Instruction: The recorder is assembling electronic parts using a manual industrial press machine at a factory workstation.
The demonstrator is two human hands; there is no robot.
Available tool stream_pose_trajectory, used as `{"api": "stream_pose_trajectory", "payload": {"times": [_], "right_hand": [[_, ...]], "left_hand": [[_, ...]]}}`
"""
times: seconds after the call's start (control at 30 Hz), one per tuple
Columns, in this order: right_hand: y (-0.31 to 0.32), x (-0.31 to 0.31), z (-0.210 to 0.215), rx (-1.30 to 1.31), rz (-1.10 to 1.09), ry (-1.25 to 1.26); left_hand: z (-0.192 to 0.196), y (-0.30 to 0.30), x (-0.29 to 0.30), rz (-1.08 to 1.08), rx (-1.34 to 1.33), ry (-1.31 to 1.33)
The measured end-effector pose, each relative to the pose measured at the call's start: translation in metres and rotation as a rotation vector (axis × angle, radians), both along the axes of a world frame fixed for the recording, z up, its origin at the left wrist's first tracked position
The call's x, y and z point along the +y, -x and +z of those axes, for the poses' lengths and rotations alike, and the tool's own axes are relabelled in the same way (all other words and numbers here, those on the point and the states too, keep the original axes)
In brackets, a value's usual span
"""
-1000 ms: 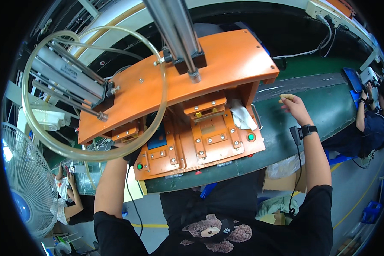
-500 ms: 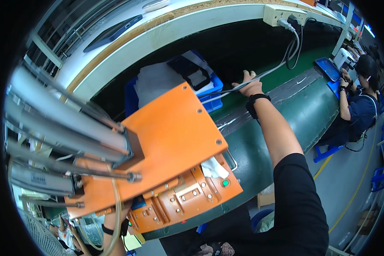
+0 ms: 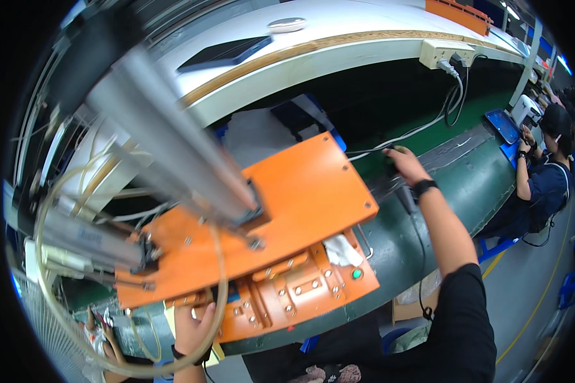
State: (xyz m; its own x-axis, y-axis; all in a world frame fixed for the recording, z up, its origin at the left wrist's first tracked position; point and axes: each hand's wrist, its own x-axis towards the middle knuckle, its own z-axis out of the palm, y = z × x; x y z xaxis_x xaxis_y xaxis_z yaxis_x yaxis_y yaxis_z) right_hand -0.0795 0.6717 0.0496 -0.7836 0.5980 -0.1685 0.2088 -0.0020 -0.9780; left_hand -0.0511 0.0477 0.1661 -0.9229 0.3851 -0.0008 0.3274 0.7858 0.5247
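Right hand reaches past the orange press to the belt; left hand waits at the fixture.

The right hand (image 3: 404, 163) lies on the green belt (image 3: 485, 185) beyond the press plate (image 3: 300, 204), fingers curled over a small dark part (image 3: 390, 167), apparently grasping it. The left hand (image 3: 195, 322) rests at the fixture (image 3: 287, 293) below the plate; whether its grip is closed cannot be told. This looks like the pick-up step; carrying the part under the plate would need a clear path.

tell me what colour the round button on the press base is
Green button, seen in the head view.
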Motion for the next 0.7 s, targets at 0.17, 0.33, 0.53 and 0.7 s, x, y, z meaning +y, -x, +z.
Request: {"api": "stream_pose_trajectory", "payload": {"times": [0.17,0.33,0.53,0.7], "right_hand": [[-0.164,-0.035,0.021,0.263,0.147,0.84],[-0.299,-0.152,0.026,0.432,0.35,0.814],[-0.309,-0.313,0.058,0.396,0.764,1.04],[-0.273,-0.388,0.026,0.276,1.017,1.276]], "left_hand": [[-0.002,-0.033,-0.009,-0.096,0.236,-0.159],[-0.004,-0.07,-0.026,-0.245,0.304,-0.206],[-0.007,-0.127,0.007,-0.775,0.157,-0.344],[-0.022,-0.15,0.015,-0.854,0.163,-0.412]]}}
